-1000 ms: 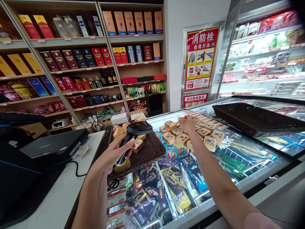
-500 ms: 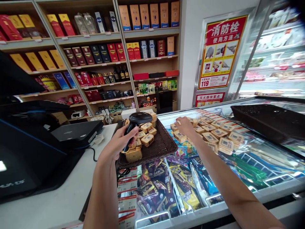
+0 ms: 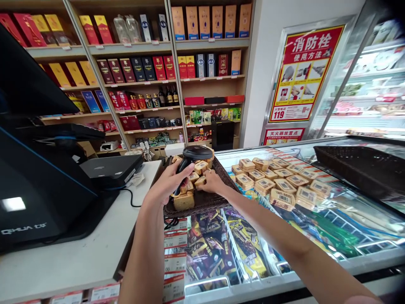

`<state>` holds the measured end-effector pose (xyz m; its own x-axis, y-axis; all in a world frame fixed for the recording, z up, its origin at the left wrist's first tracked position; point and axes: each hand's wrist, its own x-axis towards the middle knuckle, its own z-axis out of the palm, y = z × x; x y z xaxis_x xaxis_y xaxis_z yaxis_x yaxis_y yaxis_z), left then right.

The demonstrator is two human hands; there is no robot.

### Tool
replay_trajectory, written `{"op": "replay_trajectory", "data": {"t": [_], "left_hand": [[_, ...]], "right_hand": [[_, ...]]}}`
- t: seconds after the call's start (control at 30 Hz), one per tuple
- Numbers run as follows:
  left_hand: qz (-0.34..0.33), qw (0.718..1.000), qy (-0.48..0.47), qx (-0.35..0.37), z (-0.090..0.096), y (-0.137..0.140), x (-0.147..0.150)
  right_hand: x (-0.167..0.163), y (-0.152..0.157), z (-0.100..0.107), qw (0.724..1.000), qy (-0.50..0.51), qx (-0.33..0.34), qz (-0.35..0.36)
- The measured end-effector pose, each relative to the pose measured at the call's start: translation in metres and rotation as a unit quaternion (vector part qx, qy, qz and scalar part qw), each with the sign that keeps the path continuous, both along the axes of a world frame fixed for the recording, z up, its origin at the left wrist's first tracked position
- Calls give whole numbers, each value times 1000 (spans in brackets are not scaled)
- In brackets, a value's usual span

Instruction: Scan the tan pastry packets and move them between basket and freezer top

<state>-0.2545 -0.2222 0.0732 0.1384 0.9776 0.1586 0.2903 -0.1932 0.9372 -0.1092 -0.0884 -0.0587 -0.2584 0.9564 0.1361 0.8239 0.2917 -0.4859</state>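
My left hand [image 3: 167, 181] is wrapped round the handle of a black barcode scanner [image 3: 198, 152], its head over the left part of a dark brown woven basket [image 3: 218, 204]. Inside the basket lie several small tan packs [image 3: 184, 201], some with labels on top. My right hand [image 3: 213, 182] reaches into the basket, its fingers closed on a tan pack [image 3: 200, 181] beside the others. To the right, many tan packs with barcode labels [image 3: 265, 185] lie in rows and short stacks on the glass top of a freezer [image 3: 226, 157].
A black checkout machine [image 3: 41, 190] stands on the white counter [image 3: 79, 257] at left. Another dark tray [image 3: 357, 169] sits on the freezer at right. Wrapped ice creams [image 3: 209, 249] show under the glass. Shelves of boxed bottles [image 3: 139, 69] line the back.
My right hand has moved left from the packs on the freezer into the basket. My left hand still holds the scanner. The view has shifted slightly left.
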Motion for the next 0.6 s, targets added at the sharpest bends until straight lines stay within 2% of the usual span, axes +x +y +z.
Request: {"op": "replay_trajectory", "data": {"t": [0.17,0.3,0.43,0.6], "left_hand": [[-18,1000,7,-8,2,-2,7],[-37,999,9,-20,-1,2,12],[-26,999,15,-24,-6,7,15],[-20,999,21,-33,-7,7,19]], "right_hand": [[50,-1,8,991,127,28,-8],[83,-6,8,989,135,55,-12],[76,-19,4,996,74,36,44],[48,-29,-5,998,22,51,26]]}}
